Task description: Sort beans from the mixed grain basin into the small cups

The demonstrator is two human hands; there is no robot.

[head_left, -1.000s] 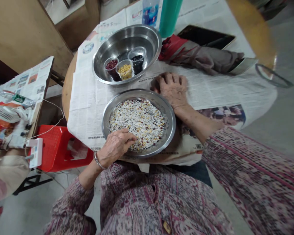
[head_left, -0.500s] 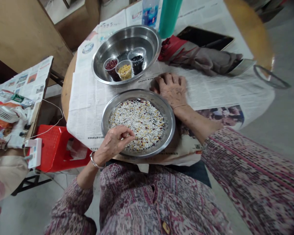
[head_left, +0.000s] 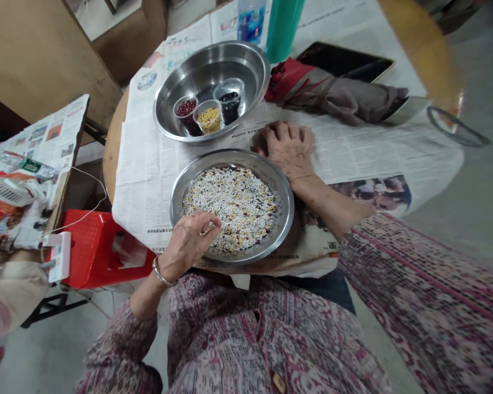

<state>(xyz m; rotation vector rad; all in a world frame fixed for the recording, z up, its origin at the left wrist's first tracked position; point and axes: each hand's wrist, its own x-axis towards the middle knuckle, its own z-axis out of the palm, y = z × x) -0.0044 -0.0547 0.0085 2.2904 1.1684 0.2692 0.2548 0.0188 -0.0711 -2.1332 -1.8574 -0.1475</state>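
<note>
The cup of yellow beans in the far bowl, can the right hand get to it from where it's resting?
Probably yes. The right hand lies flat on the newspaper beside the near tray, and the cup of yellow beans stands in the open bowl just beyond, with nothing between them.

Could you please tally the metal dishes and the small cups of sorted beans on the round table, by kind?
Metal dishes: 2, the plate of mixed grains and the deep bowl.
Small cups: 3, red beans, yellow beans, black beans.
Total: 5.
</note>
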